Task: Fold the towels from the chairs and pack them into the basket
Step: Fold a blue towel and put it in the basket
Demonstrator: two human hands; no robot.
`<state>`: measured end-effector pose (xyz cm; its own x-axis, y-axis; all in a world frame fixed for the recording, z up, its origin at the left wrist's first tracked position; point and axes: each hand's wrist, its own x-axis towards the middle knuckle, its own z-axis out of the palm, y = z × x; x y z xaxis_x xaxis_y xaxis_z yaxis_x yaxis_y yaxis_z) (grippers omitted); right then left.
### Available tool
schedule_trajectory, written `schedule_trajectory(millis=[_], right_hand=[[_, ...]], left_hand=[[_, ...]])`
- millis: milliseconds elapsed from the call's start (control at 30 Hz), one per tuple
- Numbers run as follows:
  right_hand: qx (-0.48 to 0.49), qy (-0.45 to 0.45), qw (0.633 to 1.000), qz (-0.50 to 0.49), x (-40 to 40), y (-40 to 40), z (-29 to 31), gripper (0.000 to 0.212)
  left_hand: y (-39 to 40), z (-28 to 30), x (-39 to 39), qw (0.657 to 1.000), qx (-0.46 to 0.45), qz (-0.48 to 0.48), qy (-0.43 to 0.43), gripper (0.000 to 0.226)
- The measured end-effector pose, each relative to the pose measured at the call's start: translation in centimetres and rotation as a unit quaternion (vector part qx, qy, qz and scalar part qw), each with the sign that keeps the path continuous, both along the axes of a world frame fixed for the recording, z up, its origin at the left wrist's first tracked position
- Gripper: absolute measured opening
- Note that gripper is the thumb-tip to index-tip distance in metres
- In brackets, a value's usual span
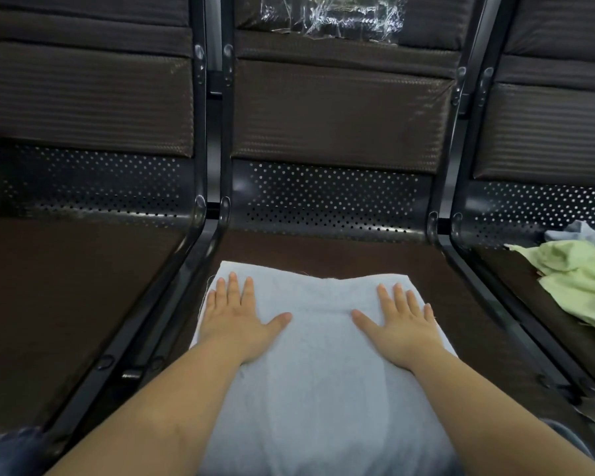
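Note:
A pale blue towel point(320, 365) lies spread on the middle chair seat point(364, 259), running from mid-seat down toward me. My left hand point(237, 314) presses flat on the towel's far left part, fingers straight and spread. My right hand point(399, 321) presses flat on its far right part in the same way. A crumpled light green towel point(577, 280) lies on the right chair seat, with a bit of grey-blue cloth point(584, 233) behind it. No basket shows in this view.
Three dark chairs stand in a row, joined by black metal frames point(207, 214) with perforated backs. The left chair seat point(69, 286) is dark brown. Clear plastic wrap point(330, 15) hangs on the middle backrest. My knee in denim point(11, 451) shows bottom left.

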<state>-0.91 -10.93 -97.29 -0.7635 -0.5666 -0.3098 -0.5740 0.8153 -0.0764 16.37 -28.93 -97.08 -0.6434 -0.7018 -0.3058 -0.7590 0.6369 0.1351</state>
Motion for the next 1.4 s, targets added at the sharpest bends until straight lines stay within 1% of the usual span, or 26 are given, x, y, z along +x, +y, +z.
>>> schedule_trajectory(millis=[333,467,533,600,667,733,800,833,900,967,1067,1133,1267,1333,1400], right_hand=[[-0.019,0.027,0.999,0.023,-7.9,-6.4,-1.7,0.081],[-0.031,0.038,0.998,0.032,-9.8,-8.1,-2.2,0.080],[-0.048,0.048,0.997,0.036,-10.1,-8.4,-2.5,0.078],[-0.083,0.071,0.993,0.042,-9.7,-8.3,-2.3,0.073],[-0.118,0.109,0.985,0.062,-9.0,-7.8,-1.7,0.064],[-0.124,0.122,0.979,0.104,-7.9,-7.4,-0.5,0.058],[-0.116,0.092,0.978,0.146,-6.3,-7.1,0.5,0.057],[-0.113,0.066,0.979,0.158,-5.2,-7.0,1.0,0.057],[-0.099,0.013,0.980,0.174,-2.5,-6.8,1.9,0.060],[-0.073,-0.032,0.980,0.183,0.5,-5.9,2.8,0.066],[-0.002,-0.061,0.976,0.208,4.3,-3.3,3.2,0.072],[0.048,-0.078,0.977,0.193,5.5,-1.4,3.5,0.075],[0.109,-0.117,0.980,0.118,5.6,2.2,5.1,0.084],[0.124,-0.126,0.980,0.087,5.3,4.2,6.0,0.087],[0.125,-0.132,0.982,0.052,5.0,6.0,6.8,0.087]], left_hand=[[-7.2,-1.6,-7.0,0.999,-0.035,-0.008,0.010,0.093],[-9.0,-2.1,-8.8,0.999,-0.050,-0.003,0.014,0.090],[-9.6,-2.5,-9.4,0.997,-0.065,0.001,0.041,0.088],[-9.5,-2.6,-9.4,0.990,-0.103,-0.004,0.092,0.081],[-8.7,-2.1,-8.9,0.974,-0.160,-0.026,0.158,0.063],[-7.7,-1.3,-8.3,0.961,-0.189,-0.067,0.188,0.048],[-6.4,-0.2,-7.9,0.966,-0.162,-0.103,0.172,0.046],[-5.5,0.4,-7.9,0.974,-0.131,-0.115,0.148,0.048],[-3.4,1.6,-7.6,0.984,-0.075,-0.148,0.072,0.056],[-0.9,2.6,-6.5,0.981,-0.037,-0.188,-0.002,0.062],[2.4,3.2,-2.9,0.972,0.003,-0.226,-0.065,0.063],[3.6,3.6,-0.2,0.971,0.023,-0.222,-0.089,0.066],[3.9,5.1,5.2,0.974,0.054,-0.189,-0.114,0.073],[3.8,6.0,7.6,0.976,0.066,-0.172,-0.116,0.075],[3.7,6.8,9.5,0.981,0.067,-0.142,-0.111,0.073]])
